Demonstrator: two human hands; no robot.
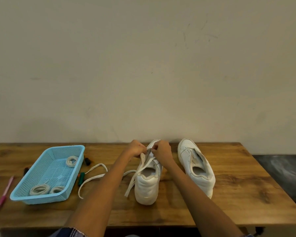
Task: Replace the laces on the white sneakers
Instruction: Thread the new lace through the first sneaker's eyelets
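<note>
Two white sneakers stand on the wooden table [229, 194], heels toward me. The left sneaker [148, 187] carries a white lace [96, 177] whose loose ends trail to the left across the table and down beside the heel. My left hand [135, 148] and my right hand [161, 150] meet over the front eyelets of this shoe, both pinching the lace there. The right sneaker [197, 166] has no lace and its tongue is pulled open.
A light blue plastic basket [32, 197] on the left holds three coiled white laces [40, 189]. A pink pen [5, 192] lies at its left. Dark and green markers [81, 178] lie beside the basket. The wall rises just behind the table.
</note>
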